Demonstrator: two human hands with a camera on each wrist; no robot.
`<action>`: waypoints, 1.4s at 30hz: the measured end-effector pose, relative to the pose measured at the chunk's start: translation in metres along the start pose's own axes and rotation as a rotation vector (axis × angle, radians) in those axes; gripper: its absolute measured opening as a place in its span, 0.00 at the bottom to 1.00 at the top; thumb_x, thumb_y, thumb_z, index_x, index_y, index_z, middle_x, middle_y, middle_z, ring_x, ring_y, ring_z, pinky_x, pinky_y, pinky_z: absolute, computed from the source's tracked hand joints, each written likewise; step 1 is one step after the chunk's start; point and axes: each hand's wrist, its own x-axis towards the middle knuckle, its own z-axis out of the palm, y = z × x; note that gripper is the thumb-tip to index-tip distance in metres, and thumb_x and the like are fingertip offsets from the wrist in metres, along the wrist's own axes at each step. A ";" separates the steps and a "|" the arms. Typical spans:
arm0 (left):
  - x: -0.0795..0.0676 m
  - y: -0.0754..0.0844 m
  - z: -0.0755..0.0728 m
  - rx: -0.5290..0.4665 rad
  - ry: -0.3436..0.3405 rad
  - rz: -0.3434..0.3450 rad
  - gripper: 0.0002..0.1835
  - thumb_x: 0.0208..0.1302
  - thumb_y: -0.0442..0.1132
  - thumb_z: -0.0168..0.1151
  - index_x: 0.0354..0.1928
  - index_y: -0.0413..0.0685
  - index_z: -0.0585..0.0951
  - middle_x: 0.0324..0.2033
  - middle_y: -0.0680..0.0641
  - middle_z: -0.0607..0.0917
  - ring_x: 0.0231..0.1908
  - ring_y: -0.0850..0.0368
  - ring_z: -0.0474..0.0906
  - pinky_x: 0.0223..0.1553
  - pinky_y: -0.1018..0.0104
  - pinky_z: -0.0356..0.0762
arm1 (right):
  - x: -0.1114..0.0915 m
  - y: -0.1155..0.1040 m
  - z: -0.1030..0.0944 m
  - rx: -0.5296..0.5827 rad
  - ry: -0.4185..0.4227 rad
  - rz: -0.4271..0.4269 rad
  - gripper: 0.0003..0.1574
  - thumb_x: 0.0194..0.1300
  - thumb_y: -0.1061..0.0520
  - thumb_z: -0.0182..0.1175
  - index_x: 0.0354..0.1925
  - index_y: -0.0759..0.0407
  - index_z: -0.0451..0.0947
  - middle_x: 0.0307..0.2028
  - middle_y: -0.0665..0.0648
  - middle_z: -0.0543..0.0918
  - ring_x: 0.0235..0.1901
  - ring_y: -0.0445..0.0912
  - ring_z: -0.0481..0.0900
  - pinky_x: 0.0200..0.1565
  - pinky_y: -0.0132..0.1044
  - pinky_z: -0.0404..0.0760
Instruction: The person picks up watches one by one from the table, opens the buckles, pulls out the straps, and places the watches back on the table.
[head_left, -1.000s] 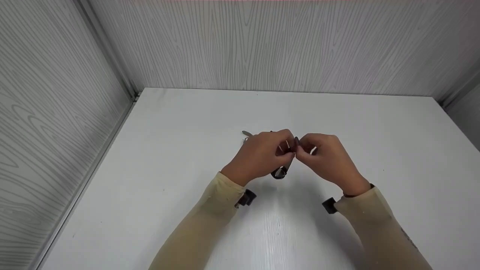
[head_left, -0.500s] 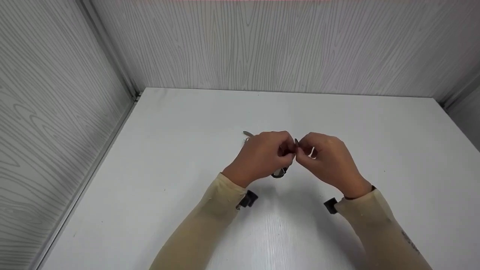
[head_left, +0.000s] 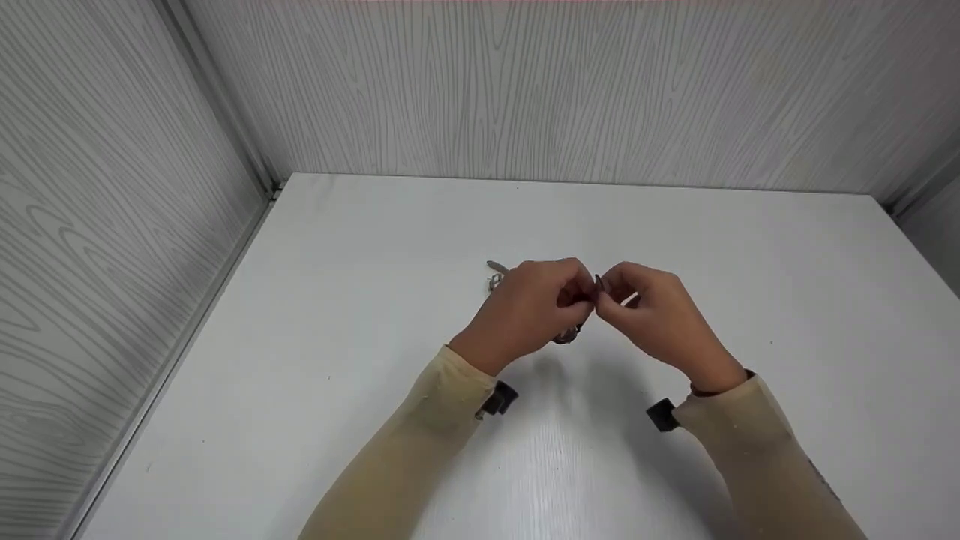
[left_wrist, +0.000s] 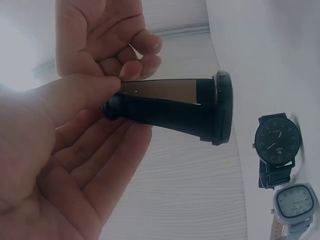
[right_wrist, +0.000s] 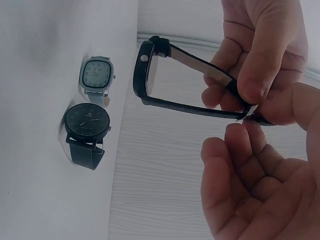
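A black wristwatch hangs between both hands, its strap closed into a loop near the buckle. My left hand pinches the strap close to that buckle, thumb on top, as the left wrist view shows. From the other side, my right hand pinches the dark strap tip with thumb and index finger. In the left wrist view the watch case points away from the fingers, seen edge-on. Most of the watch is hidden behind my left hand in the head view.
Two more watches lie on the white table: one with a round black dial, the other squarish and pale. A strap end shows beyond my left hand. Grey wood-grain panels stand behind and at the sides.
The held watch has tilted and shifted slightly up and right, so less of its case shows below my left hand. Both hands keep their pinch and have moved only slightly.
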 end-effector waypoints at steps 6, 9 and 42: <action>0.000 -0.003 0.002 0.045 0.027 -0.004 0.03 0.69 0.36 0.66 0.42 0.50 0.85 0.35 0.57 0.87 0.35 0.67 0.81 0.40 0.72 0.77 | 0.001 0.001 0.002 0.003 0.020 -0.023 0.10 0.68 0.66 0.56 0.35 0.55 0.83 0.30 0.50 0.84 0.34 0.44 0.81 0.35 0.34 0.80; 0.000 -0.003 0.004 0.108 0.035 -0.003 0.02 0.68 0.37 0.68 0.40 0.50 0.85 0.36 0.56 0.86 0.37 0.65 0.81 0.40 0.72 0.77 | 0.000 0.003 0.003 -0.006 0.023 -0.043 0.12 0.67 0.67 0.56 0.34 0.54 0.83 0.29 0.50 0.84 0.33 0.44 0.80 0.34 0.34 0.79; -0.003 -0.011 -0.010 -0.286 -0.138 -0.063 0.03 0.66 0.37 0.67 0.38 0.46 0.83 0.31 0.53 0.85 0.32 0.61 0.78 0.35 0.69 0.77 | -0.002 0.007 0.004 0.152 -0.056 -0.281 0.14 0.74 0.63 0.61 0.56 0.57 0.80 0.36 0.48 0.85 0.36 0.45 0.85 0.42 0.34 0.83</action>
